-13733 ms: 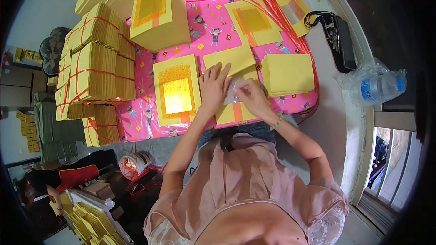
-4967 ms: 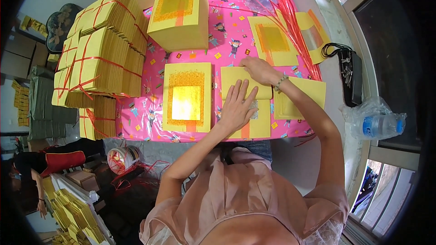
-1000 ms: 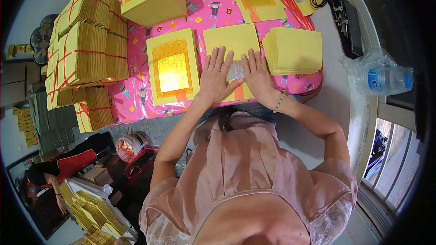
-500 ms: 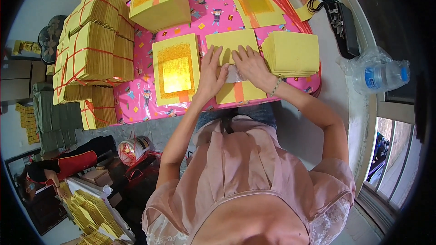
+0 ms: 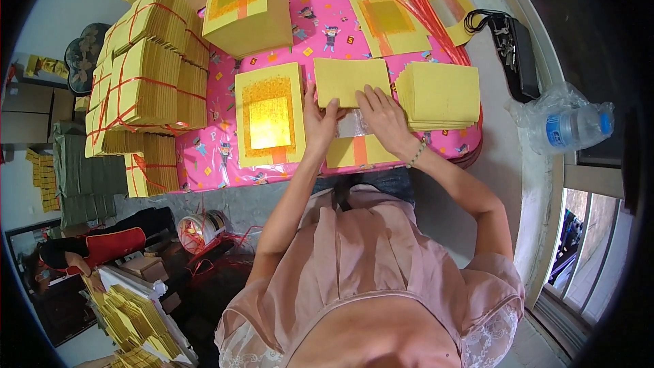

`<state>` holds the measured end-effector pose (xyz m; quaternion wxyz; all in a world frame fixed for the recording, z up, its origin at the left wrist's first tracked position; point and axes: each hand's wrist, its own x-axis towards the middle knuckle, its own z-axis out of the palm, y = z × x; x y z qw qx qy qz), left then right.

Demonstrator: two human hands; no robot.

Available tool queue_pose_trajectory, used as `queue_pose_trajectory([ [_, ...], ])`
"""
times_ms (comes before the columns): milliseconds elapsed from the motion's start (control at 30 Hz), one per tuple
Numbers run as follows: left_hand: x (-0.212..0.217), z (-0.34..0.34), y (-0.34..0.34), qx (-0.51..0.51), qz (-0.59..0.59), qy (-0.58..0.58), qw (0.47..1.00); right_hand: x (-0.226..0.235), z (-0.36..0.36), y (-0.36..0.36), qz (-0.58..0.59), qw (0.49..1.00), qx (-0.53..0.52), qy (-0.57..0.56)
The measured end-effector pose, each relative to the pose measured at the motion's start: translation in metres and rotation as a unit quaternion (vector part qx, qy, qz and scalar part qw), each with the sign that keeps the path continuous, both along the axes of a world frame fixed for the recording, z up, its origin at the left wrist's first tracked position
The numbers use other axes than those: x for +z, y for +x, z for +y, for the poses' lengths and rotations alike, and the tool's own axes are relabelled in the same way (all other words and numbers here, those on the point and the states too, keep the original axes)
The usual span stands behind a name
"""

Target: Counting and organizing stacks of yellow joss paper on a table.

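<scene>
A yellow paper sheet (image 5: 351,83) lies in front of me with its far part folded over toward me. Below the fold's edge a silvery patch (image 5: 351,125) and an orange-striped yellow strip (image 5: 361,153) show. My left hand (image 5: 320,123) rests at the sheet's left edge, fingers stretched out and thumb apart near the fold's lower edge. Flat on the folded part, my right hand (image 5: 387,123) has its fingers extended; a beaded bracelet is on that wrist. To the left lies a stack of yellow paper with a gold panel (image 5: 270,123). Folded yellow papers (image 5: 444,95) are piled at the right.
Red-tied yellow paper bundles (image 5: 146,82) rise at the left. A tall paper stack (image 5: 248,10) stands farther back on the pink patterned tablecloth (image 5: 327,10). Red strings (image 5: 426,17) cross more sheets. A bottle (image 5: 569,129) and black pouch (image 5: 518,61) lie right; a co-worker (image 5: 116,249) is lower left.
My left hand has moved from lying on the folded part to its left edge. My right hand stays on the sheet, a little nearer its lower edge. The view has shifted slightly.
</scene>
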<state>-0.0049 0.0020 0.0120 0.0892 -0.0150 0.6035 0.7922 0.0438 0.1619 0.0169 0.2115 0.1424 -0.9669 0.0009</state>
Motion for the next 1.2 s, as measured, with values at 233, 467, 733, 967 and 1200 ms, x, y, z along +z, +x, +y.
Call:
queue_pose_trajectory([
  [233, 0.021, -0.027, 0.039, -0.005, 0.040, 0.023, 0.999, 0.050, -0.001, 0.032, -0.023, 0.972, -0.003, -0.232],
  [467, 0.062, -0.027, 0.064, -0.034, 0.028, 0.076, 0.996, 0.074, 0.004, 0.059, 0.006, 0.854, -0.065, -0.516],
  [733, 0.095, 0.019, 0.046, -0.195, 0.017, 0.062, 0.979, 0.080, 0.069, 0.083, -0.012, 0.709, -0.094, -0.699],
  [967, 0.064, 0.080, 0.007, -0.288, 0.081, -0.083, 0.951, 0.048, 0.147, 0.091, -0.006, 0.802, -0.194, -0.565],
  [1200, 0.022, 0.100, 0.006, -0.310, 0.030, -0.190, 0.931, -0.012, 0.170, 0.091, -0.007, 0.832, -0.233, -0.504],
])
